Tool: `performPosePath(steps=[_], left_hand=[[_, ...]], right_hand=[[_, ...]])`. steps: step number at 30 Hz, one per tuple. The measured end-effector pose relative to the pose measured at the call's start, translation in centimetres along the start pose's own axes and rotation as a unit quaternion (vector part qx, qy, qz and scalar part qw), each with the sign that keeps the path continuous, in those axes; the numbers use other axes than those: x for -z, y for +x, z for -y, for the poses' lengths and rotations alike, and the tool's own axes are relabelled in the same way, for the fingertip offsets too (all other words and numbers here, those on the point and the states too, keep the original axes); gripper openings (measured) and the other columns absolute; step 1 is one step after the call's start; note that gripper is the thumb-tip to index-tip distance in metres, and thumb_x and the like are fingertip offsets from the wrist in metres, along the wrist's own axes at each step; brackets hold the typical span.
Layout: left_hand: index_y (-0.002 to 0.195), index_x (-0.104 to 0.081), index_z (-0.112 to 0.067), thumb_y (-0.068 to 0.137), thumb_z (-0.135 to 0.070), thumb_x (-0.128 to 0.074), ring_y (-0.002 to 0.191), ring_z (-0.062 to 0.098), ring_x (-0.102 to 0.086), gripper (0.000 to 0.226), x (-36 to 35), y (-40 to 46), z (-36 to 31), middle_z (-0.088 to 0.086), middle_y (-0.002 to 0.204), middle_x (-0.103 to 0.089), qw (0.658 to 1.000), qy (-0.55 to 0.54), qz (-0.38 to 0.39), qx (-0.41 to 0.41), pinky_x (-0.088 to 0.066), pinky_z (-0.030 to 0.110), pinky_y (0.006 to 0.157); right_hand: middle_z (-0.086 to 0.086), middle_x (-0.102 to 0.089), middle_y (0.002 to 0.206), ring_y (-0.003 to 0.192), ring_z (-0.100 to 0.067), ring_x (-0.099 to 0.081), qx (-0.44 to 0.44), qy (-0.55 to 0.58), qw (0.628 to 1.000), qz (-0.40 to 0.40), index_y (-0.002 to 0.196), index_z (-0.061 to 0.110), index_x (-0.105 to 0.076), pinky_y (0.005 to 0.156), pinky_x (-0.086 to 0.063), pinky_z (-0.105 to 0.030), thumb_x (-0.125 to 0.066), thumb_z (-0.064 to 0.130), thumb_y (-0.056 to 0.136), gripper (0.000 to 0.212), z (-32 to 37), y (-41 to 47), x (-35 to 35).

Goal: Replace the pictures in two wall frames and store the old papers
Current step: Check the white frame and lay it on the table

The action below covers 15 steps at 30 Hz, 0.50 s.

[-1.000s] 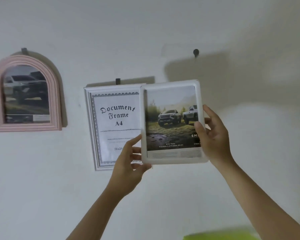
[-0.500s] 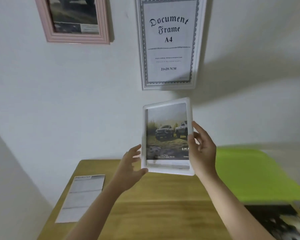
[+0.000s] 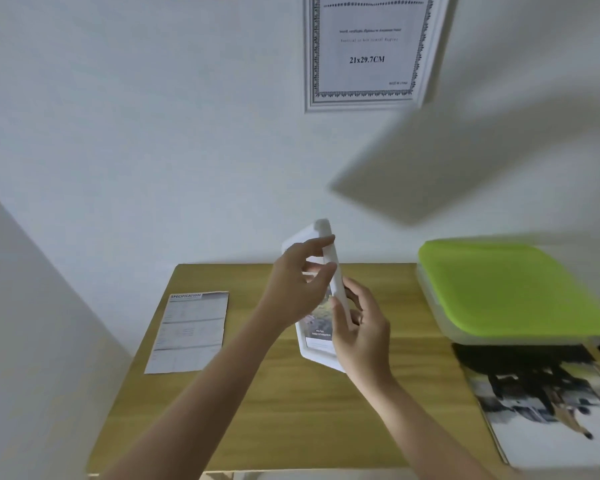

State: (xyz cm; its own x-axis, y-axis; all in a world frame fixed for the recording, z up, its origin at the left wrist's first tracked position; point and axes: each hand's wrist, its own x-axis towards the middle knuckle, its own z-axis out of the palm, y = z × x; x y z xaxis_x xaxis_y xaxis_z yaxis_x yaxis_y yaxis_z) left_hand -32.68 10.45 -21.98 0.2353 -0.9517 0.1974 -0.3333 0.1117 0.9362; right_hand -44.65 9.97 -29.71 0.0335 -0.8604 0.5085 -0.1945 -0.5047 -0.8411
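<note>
I hold a small white picture frame (image 3: pixel 317 348) with a printed car picture above the wooden table (image 3: pixel 291 410). The frame is turned almost edge-on to me, its picture side facing left. My right hand (image 3: pixel 361 330) grips its right edge low down, thumb on the front and fingers behind. My left hand (image 3: pixel 298 285) touches the upper part of the frame, fingers stretched toward its top edge. On the wall above hangs a white document frame (image 3: pixel 368 53) with a sample sheet marked 21x29.7CM.
A specification sheet (image 3: pixel 189 332) lies on the table's left side. A box with a green lid (image 3: pixel 506 289) stands at the right, by the wall. A dark printed picture (image 3: pixel 548 403) lies at the table's right front. The white wall stands close behind.
The view has dropped from the wall to the table. Both hands lowered the small white frame and turned it from face-on to nearly edge-on.
</note>
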Motion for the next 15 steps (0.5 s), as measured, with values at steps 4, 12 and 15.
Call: performPosePath(steps=[4, 12, 15], left_hand=[[0.112, -0.064, -0.034, 0.084, -0.022, -0.065, 0.071, -0.006, -0.061, 0.030, 0.5, -0.4, 0.2, -0.011, 0.104, -0.062, 0.999, 0.011, -0.035, 0.008, -0.043, 0.003, 0.061], [0.096, -0.069, -0.034, 0.073, -0.017, -0.074, 0.059, -0.004, -0.059, 0.029, 2.4, -0.6, 0.8, -0.013, 0.081, -0.065, 0.996, 0.039, -0.068, 0.031, -0.047, 0.009, 0.059], [0.096, -0.070, -0.035, 0.075, -0.014, -0.071, 0.069, 0.000, -0.064, 0.029, 3.7, -0.9, 1.7, -0.008, 0.085, -0.070, 0.995, 0.047, -0.086, 0.031, -0.052, 0.013, 0.065]], right_hand=[[0.020, -0.065, 0.106, 0.086, -0.002, -0.065, -0.003, 0.028, 0.999, 0.045, 0.119, 0.023, -0.059, 0.061, -0.050, -0.014, -0.062, 0.023, 0.087, 0.032, 0.7, -0.9, 0.0], [0.009, -0.066, 0.112, 0.106, -0.008, -0.061, -0.086, 0.121, 0.986, 0.081, 0.114, 0.026, -0.063, 0.082, -0.053, -0.026, -0.060, 0.019, 0.092, 0.024, -1.2, -1.0, 0.9], [0.009, -0.063, 0.116, 0.106, -0.009, -0.060, -0.152, 0.079, 0.983, 0.058, 0.118, 0.033, -0.060, 0.090, -0.052, -0.035, -0.060, 0.023, 0.090, 0.030, -4.1, -1.4, 1.4]])
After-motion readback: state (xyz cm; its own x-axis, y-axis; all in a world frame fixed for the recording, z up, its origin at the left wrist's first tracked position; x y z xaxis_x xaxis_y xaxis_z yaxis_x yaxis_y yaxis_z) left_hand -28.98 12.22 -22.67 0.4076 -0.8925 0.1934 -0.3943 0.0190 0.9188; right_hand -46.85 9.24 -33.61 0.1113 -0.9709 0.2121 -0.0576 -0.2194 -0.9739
